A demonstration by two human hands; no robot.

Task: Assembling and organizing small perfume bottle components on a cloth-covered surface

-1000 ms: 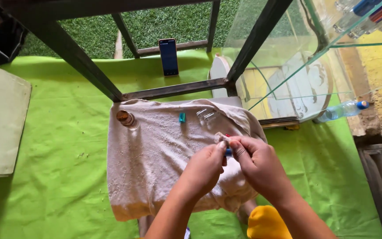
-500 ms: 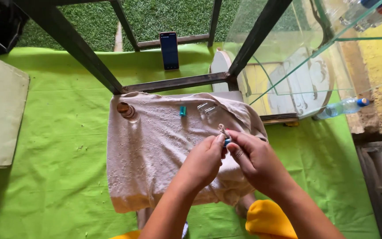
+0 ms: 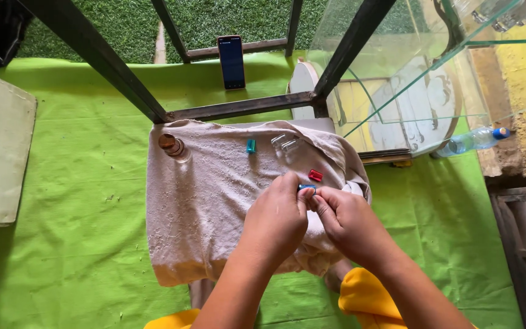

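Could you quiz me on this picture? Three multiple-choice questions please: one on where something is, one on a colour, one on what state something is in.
1. Where does the phone stand?
A. Propped against the metal frame, beyond the towel
B. Flat on the towel
C. In the left hand

2. What colour is the small piece lying on the towel just beyond the hands?
A. Yellow
B. Red
C. White

3. How is the small blue piece held?
A. Lying loose on the towel
B. Pinched between the fingers of the left hand and right hand
C. Resting on the plastic bottle

Answers: 1 A, it stands upright at the far bar. 2 B, it shows plainly red. 3 B, both hands meet on it.
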